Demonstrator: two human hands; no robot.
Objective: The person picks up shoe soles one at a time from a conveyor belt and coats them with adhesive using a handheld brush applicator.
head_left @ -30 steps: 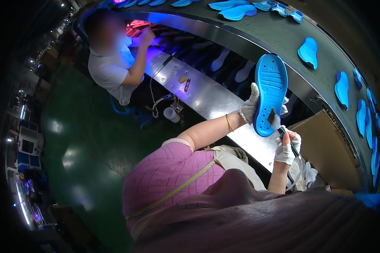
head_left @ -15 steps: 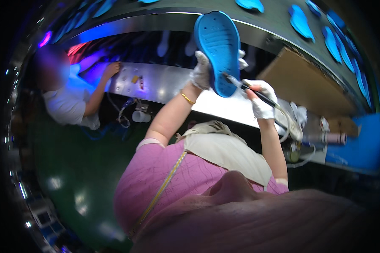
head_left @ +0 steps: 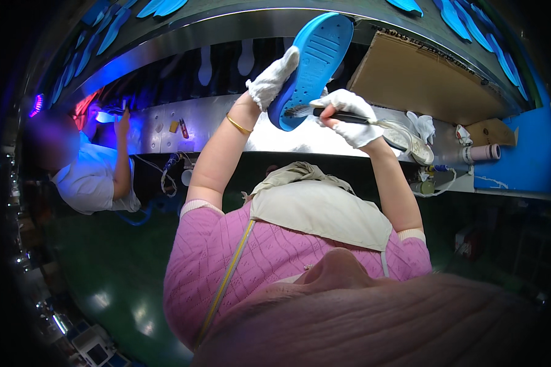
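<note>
A blue shoe sole point(head_left: 317, 61) is tilted up above the bench, its face with small holes and ridges turned toward me. My left hand point(head_left: 274, 79), in a white glove, grips its left edge; most of those fingers are hidden behind it. In my right hand point(head_left: 354, 122), whose white glove leaves fingertips bare, is a brush point(head_left: 337, 115) with a black handle. The brush's bristles touch the near, rounded end of the sole. A pale tube trails to the right from behind the handle.
A metal bench point(head_left: 220, 125) runs beneath my hands, with a cardboard sheet point(head_left: 422, 76) leaning at its back right. Beyond, a conveyor belt point(head_left: 373, 17) carries several blue soles. Crumpled white gloves point(head_left: 422, 125) and a pinkish roll point(head_left: 482, 153) lie right. A co-worker point(head_left: 101, 174) sits left.
The sole has tilted, its far end swinging right and its near end left. My right hand and the brush have moved left with it. The co-worker's arm has risen.
</note>
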